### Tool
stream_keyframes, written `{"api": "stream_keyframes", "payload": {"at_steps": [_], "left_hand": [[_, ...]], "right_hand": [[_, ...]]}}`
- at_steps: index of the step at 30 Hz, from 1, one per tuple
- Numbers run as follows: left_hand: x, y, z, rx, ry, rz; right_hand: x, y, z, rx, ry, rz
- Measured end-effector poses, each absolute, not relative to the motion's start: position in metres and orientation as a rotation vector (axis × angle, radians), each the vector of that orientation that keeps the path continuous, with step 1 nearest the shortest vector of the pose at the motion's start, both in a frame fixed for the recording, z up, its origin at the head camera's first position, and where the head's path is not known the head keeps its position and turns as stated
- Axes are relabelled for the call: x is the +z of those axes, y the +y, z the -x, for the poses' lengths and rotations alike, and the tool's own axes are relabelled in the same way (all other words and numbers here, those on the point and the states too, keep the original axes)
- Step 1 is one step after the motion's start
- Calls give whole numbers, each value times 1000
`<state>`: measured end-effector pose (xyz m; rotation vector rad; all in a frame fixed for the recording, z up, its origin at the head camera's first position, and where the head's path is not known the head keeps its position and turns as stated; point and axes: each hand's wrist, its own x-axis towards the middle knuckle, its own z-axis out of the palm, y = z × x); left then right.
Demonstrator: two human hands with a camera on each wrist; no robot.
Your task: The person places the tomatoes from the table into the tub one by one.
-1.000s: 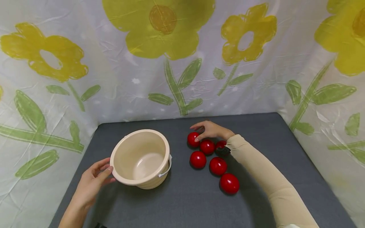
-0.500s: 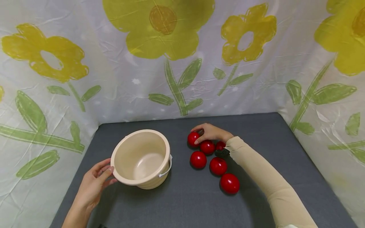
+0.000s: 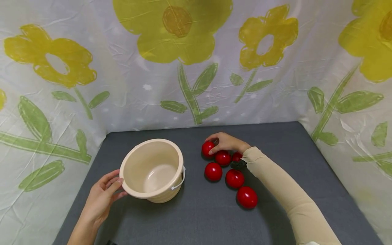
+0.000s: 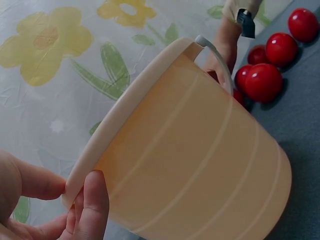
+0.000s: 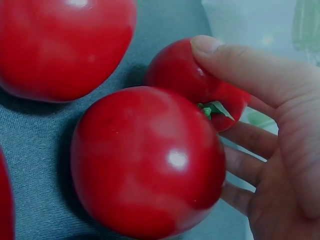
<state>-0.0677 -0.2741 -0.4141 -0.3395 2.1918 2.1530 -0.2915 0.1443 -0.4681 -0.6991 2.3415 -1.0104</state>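
Observation:
A cream bucket with a white handle stands on the left of the table, its mouth open upward. My left hand pinches its rim; in the left wrist view the thumb and fingers meet the rim from both sides. At the back, right of the bucket, my right hand holds a red tomato between thumb and fingers. In the right wrist view that tomato shows a green stem, partly covered by a bigger-looking tomato in front.
Several more red tomatoes lie close together on the dark grey table, below and beside my right hand. The nearest tomato is toward the front. A white curtain with yellow flowers closes off the back and sides.
My right hand's fingers have come down and closed around the farthest tomato. The left hand stays at the bucket rim, and the bucket has hardly moved.

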Motion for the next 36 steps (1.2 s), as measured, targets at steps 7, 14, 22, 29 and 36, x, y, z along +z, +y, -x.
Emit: {"api": "stream_keyframes", "payload": {"at_steps": [7,14,22,29,36], "left_hand": [[-414,-274,67,2174,2170,344],[-415,-275,68,2218,2125,300],[-418,-275,68,2241,2107,298],[-419,-274,67,2255,2110,274],[-420,-274,66,2276,2098,256]], "right_hand": [[-448,143,297,-1034,2349,718],[-415,137,299,-1099,2333,776],[-391,125,293,-1115,2317,853],[-372,112,288,-1077,2339,934],[-356,98,288,-1079,2317,1018]]}}
